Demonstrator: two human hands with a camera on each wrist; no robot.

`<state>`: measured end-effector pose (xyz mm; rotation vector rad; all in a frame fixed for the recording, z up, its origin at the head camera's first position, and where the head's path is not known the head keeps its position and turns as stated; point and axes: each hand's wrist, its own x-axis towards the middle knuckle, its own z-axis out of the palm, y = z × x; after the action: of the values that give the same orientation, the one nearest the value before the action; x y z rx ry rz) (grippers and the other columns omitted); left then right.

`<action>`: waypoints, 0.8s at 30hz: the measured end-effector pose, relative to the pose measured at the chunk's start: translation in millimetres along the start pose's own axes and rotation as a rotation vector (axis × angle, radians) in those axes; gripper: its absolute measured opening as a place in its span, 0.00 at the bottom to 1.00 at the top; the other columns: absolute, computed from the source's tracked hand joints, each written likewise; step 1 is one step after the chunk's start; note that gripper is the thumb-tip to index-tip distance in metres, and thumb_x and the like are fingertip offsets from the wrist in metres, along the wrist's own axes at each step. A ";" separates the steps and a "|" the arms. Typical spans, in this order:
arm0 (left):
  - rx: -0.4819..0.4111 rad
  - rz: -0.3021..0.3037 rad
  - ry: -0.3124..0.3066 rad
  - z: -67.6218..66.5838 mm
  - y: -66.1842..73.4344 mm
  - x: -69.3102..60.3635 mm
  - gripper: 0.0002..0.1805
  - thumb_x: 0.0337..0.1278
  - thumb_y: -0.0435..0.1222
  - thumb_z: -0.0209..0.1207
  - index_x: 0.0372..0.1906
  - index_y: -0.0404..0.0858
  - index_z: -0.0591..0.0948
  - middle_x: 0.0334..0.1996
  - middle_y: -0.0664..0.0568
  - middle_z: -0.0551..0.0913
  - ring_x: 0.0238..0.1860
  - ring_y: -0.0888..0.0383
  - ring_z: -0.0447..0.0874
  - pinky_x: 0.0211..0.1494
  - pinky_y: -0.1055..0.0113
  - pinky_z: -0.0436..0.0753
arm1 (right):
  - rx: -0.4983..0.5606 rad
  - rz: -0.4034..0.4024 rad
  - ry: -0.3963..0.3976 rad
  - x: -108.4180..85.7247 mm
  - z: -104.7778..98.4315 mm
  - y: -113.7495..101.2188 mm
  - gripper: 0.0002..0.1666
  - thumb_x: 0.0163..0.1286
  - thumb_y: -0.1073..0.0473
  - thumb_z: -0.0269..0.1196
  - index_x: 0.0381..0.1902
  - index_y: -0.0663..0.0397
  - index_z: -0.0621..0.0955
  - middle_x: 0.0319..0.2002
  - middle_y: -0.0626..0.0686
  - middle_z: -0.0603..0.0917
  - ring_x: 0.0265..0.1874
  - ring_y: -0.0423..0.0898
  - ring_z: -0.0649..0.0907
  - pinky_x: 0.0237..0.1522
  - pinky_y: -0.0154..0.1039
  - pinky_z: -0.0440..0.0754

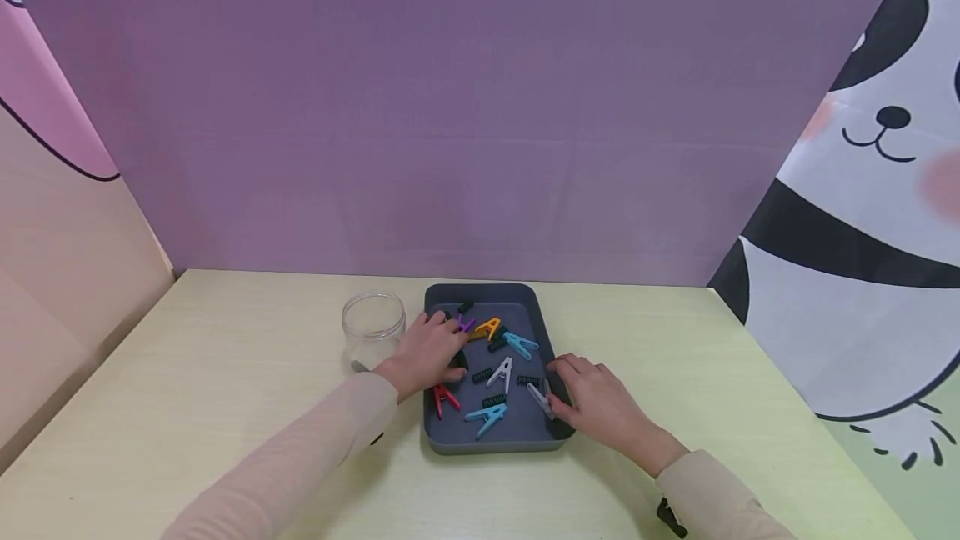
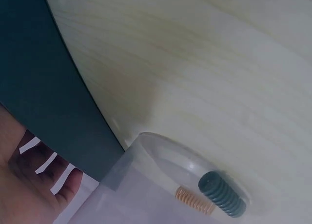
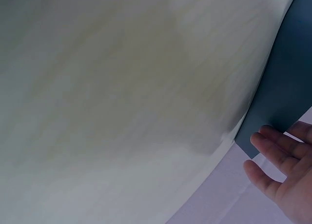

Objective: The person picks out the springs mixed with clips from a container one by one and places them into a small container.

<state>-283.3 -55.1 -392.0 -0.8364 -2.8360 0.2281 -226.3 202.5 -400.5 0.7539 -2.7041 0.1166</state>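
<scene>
My left hand [image 1: 427, 352] reaches over the left rim of a dark grey tray [image 1: 498, 446], thumb and fingers apart, fingertips near a purple clip [image 1: 465, 324]. Whether it touches anything inside is hidden. My right hand [image 1: 600, 407] is at the right rim, its thumb beside a grey clip [image 1: 540, 400]. In the right wrist view, the fingers of that hand [image 3: 287, 170] are bent loosely by the tray wall [image 3: 287, 77]. Blue clips [image 1: 487, 417], a white clip [image 1: 501, 374], a red clip [image 1: 444, 399], a yellow clip [image 1: 488, 327] and several dark springs [image 1: 495, 400] lie in the tray.
A clear round jar [image 1: 367, 348] stands left of the tray, close to my left forearm. Through its wall, the left wrist view shows a dark green spring [image 2: 222, 193] and a copper-coloured spring [image 2: 194, 200]. A purple cloth [image 1: 450, 107] hangs behind the pale table [image 1: 225, 373].
</scene>
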 end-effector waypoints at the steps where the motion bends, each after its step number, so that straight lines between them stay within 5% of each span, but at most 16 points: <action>1: 0.003 0.000 -0.001 0.3 0.0 0.2 0.30 0.47 0.59 0.59 0.51 0.46 0.79 0.46 0.52 0.80 0.44 0.54 0.71 0.45 0.62 0.71 | 0.001 0.000 -0.001 0.0 -0.3 -0.1 0.21 0.56 0.53 0.63 0.44 0.58 0.77 0.44 0.52 0.80 0.42 0.47 0.79 0.40 0.44 0.77; 24: 0.016 -0.011 -0.015 3.6 -0.2 4.2 0.30 0.46 0.59 0.59 0.51 0.46 0.80 0.48 0.52 0.79 0.45 0.54 0.70 0.46 0.63 0.72 | -0.004 0.000 0.004 0.5 0.8 0.2 0.20 0.56 0.53 0.63 0.44 0.58 0.77 0.43 0.53 0.80 0.41 0.47 0.79 0.39 0.44 0.77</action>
<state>-287.6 -53.3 -395.0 -0.8190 -2.8479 0.2557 -227.0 202.3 -401.1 0.7518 -2.6997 0.1122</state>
